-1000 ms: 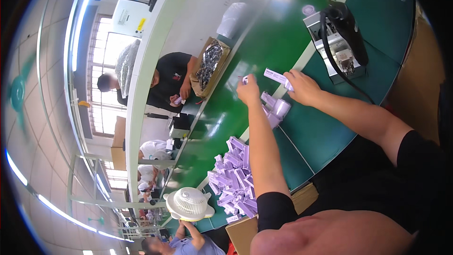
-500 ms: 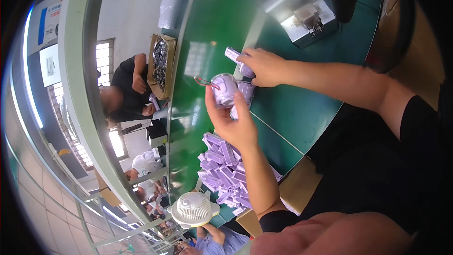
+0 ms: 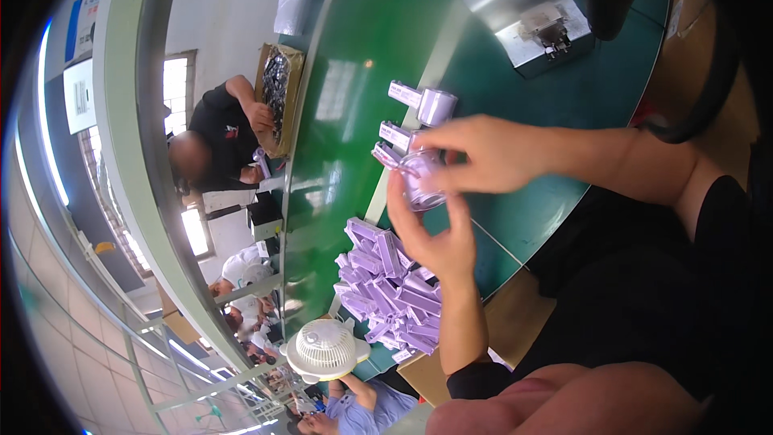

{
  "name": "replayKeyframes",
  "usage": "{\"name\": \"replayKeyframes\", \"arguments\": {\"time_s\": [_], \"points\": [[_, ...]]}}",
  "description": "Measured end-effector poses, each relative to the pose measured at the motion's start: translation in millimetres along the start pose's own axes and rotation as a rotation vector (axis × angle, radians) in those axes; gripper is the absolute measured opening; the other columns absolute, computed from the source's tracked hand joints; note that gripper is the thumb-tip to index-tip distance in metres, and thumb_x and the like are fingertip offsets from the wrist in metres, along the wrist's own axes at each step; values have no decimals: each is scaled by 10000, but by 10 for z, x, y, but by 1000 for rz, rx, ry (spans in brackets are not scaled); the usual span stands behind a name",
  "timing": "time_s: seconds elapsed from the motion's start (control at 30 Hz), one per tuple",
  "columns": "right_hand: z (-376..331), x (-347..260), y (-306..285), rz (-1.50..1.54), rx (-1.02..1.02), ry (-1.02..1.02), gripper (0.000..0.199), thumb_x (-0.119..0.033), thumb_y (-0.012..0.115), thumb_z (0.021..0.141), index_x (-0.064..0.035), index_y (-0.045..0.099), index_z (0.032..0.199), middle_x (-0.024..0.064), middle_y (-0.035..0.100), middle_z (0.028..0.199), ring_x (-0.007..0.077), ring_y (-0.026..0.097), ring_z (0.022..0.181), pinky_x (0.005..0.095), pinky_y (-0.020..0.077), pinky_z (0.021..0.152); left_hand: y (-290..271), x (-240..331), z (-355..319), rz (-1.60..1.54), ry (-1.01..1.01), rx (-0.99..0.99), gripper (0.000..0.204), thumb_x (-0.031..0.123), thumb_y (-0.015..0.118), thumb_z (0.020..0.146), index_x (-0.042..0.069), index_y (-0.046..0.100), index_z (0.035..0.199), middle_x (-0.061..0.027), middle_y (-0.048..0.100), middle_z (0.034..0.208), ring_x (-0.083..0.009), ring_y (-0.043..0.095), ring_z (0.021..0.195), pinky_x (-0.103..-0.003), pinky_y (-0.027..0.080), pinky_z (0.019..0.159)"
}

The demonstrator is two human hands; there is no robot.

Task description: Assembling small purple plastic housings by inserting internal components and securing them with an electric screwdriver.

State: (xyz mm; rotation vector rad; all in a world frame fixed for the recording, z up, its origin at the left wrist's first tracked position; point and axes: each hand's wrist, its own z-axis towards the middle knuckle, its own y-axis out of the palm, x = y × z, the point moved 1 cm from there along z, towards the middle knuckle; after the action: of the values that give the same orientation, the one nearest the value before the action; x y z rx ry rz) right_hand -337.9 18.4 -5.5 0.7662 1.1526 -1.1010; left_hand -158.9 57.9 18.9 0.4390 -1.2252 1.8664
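Note:
My left hand [image 3: 435, 238] is closed round a lavender round fan housing [image 3: 424, 185], its fingers and thumb along the sides. Red wires [image 3: 388, 156] come out at the housing's left. Over the same housing, slightly blurred, is my right hand [image 3: 483, 155], with fingers and thumb bent against its upper side. Just beyond lies a lavender fan body [image 3: 437, 106] with a short, labelled handle. Another such body [image 3: 394, 135] lies between it and my hands, its round part mostly hidden by my right fingers.
Several lavender handle shells [image 3: 386, 290] lie heaped at the near left beside a white basket-like fan [image 3: 324, 350]. A metal fixture [image 3: 547, 36] stands on the far right of the green table [image 3: 515, 217]. Across the table, a co-worker [image 3: 221, 141] reaches into a carton of dark parts [image 3: 279, 97].
My right hand has let go of the fan body on the table and come to the housing in my left hand. My left hand has moved right and nearer with the housing.

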Motion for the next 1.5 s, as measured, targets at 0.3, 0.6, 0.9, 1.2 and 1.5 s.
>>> {"name": "replayKeyframes", "arguments": {"time_s": [0.3,0.6,0.9,1.2,1.5], "points": [[-331,162,-123,-50,-95,182,662,-213,852,854,-37,577,1431,147,696,1251,224,680,1086,372,556,926,-435,-137,-173,180,-180,-203,426,34,782,905,20,684,1320,-137,723,1230,-224,724,1065,-337,602,838],[-353,273,-155,-300,-351,38,662,-204,788,825,-34,577,1430,166,591,1441,348,548,1289,423,466,1091,-1173,-518,-414,666,-129,-656,436,-61,632,754,54,757,1155,-129,749,1177,-379,653,1088,-474,516,973],[-417,147,-38,-407,-231,-149,582,-208,790,847,-79,625,1390,193,524,1513,394,510,1346,468,443,1129,-1154,-648,-410,860,-163,-898,482,-12,646,758,153,777,1192,-66,766,1132,-322,645,1110,-477,466,969],[-406,152,167,-519,13,-347,166,-156,764,883,-78,783,1028,104,669,1212,314,598,1175,439,496,999,-1273,-654,-326,812,-176,-936,467,127,835,738,141,774,1201,-99,763,1142,-343,645,1138,-491,491,994],[-432,185,152,-526,30,-374,149,-97,771,851,-86,785,998,45,682,1098,279,615,1068,411,512,918,-1235,-721,-245,486,-61,-687,385,72,808,786,47,744,1166,-173,741,1133,-394,687,1073,-486,548,937]]}}
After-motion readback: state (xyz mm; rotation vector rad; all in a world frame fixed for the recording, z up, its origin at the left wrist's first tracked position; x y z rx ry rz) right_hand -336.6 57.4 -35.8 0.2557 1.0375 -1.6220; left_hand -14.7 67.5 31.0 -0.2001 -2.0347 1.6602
